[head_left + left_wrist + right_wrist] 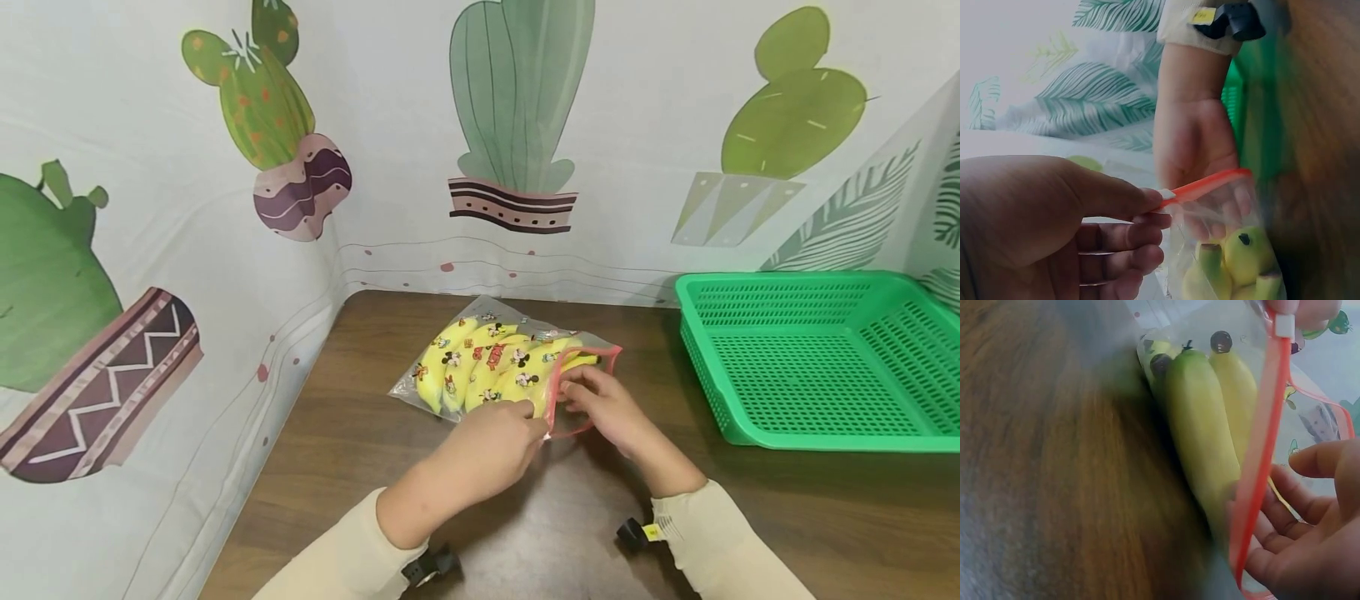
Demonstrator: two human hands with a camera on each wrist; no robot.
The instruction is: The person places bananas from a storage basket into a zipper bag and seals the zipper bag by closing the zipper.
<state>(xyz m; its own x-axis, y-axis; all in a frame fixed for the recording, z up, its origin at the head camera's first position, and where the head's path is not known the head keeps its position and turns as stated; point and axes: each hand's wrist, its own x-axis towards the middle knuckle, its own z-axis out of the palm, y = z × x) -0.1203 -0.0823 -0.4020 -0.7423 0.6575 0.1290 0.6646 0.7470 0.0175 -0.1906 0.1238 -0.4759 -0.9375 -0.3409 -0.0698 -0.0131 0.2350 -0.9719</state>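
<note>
Left hand: the left hand [487, 446] pinches the white slider [1167, 194] on the red zip strip [1210, 184] between thumb and forefinger, the other fingers curled underneath
Right hand: the right hand [603, 404] holds the mouth of the zip bag [495, 362] at its far corner, fingers loosely bent behind the plastic, thumb in front
Zip bag: clear plastic printed with cartoon mice, lying flat on the brown tabletop [360, 450], its mouth turned toward the person and partly gaping
Bananas: a bunch of yellow bananas [480, 367] inside the bag, green stem ends near the zip
Basket: a green plastic basket [817, 421] stands on the tabletop, well apart to the right
</note>
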